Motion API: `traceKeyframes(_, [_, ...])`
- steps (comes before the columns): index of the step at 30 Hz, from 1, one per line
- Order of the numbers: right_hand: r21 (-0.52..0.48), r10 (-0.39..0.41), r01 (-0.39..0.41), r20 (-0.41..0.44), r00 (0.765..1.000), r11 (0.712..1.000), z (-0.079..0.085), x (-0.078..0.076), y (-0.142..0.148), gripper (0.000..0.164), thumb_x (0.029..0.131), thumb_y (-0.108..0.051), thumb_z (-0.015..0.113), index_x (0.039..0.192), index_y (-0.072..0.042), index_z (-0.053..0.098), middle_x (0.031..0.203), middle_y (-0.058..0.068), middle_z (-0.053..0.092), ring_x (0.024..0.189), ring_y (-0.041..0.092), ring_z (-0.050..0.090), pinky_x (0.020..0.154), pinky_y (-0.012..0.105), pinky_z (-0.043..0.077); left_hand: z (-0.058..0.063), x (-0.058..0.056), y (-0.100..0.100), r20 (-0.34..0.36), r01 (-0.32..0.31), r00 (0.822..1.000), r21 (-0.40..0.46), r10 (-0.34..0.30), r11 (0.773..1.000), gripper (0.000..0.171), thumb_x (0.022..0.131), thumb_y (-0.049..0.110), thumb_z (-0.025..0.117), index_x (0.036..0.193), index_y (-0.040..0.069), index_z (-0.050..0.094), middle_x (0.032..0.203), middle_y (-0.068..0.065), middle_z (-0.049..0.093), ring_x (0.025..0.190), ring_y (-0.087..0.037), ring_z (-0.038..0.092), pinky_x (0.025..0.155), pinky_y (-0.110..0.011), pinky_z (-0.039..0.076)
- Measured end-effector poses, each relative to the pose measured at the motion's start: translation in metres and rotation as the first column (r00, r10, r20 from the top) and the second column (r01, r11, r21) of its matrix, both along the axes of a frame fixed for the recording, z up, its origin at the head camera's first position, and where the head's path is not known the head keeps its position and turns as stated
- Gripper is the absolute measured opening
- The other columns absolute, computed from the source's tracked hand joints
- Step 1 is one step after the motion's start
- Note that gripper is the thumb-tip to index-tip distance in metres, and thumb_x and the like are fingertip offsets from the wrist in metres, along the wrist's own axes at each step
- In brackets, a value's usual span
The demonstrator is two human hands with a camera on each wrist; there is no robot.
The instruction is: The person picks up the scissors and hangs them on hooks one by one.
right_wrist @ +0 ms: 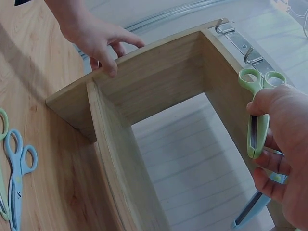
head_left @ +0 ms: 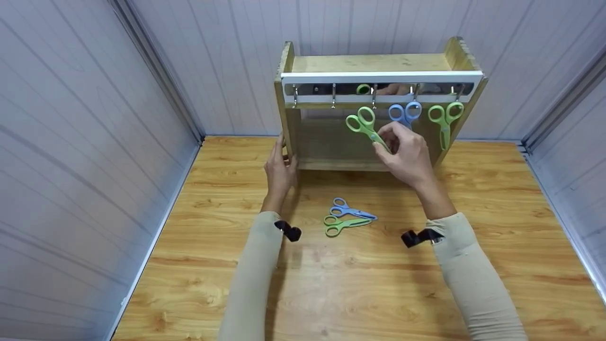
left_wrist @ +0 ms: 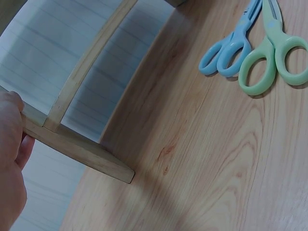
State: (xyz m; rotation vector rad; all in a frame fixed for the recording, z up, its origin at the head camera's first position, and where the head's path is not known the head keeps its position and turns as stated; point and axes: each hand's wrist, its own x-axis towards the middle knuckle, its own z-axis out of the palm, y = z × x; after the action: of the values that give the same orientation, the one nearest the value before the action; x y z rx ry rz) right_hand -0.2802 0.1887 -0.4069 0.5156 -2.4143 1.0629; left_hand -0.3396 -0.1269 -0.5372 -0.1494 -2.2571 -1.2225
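Observation:
My right hand (head_left: 409,154) pinches a pair of green scissors (head_left: 374,136) by the blade end, handle loops up. The loops are close below the middle hook of a wooden rack (head_left: 369,62). In the right wrist view, thumb and fingers grip the green scissors' closed blades (right_wrist: 260,130). Blue scissors (head_left: 406,116) hang just behind that hand, partly hidden by it, and other green scissors (head_left: 445,127) hang on the far-right hook. My left hand (head_left: 279,168) grips the rack's left side panel, its fingers bent over the edge in the right wrist view.
Blue scissors (head_left: 348,209) and green scissors (head_left: 349,223) lie side by side on the wood-patterned table (head_left: 350,289), in front of the rack. A white rail (head_left: 378,74) with a shiny strip and several metal hooks runs along the rack's front. Pale panel walls (head_left: 85,142) surround the table.

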Motion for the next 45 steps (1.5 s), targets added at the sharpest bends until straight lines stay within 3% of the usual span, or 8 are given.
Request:
traceKeyframes(19, [-0.172,-0.004,0.005,0.004,1.0,0.985,-0.006,-0.004,-0.007,0.021,0.097,-0.005,0.082,0.113,0.005,0.073,0.085,0.014,0.068,0.076,0.009,0.055,0.068,0.012,0.041,-0.001,0.002,0.001,-0.022,0.018,1.0,-0.004,-0.018,1.0,0.067,0.106,0.0,0.07,0.168,0.005,0.047,0.149,-0.028,0.069,0.108,-0.047,0.085,0.087,-0.05,0.074])
traceKeyframes(32, [-0.194,-0.026,0.032,0.032,0.999,0.98,-0.01,-0.006,-0.008,0.022,0.096,-0.006,0.083,0.113,0.005,0.073,0.085,0.009,0.066,0.074,0.004,0.054,0.067,0.012,0.041,-0.002,0.0,0.0,-0.035,0.004,0.999,0.009,-0.003,1.0,0.068,0.104,0.0,0.072,0.167,0.006,0.05,0.149,-0.026,0.07,0.106,-0.045,0.085,0.087,-0.049,0.074])
traceKeyframes(45, [-0.187,-0.035,0.043,0.041,0.999,0.981,-0.016,-0.005,-0.006,0.022,0.097,-0.006,0.083,0.114,0.004,0.073,0.083,0.012,0.066,0.072,0.003,0.054,0.065,0.011,0.041,-0.001,0.001,0.0,-0.008,0.007,1.0,-0.001,-0.007,1.0,0.068,0.106,0.002,0.071,0.169,0.006,0.047,0.149,-0.027,0.069,0.108,-0.044,0.085,0.088,-0.049,0.074])
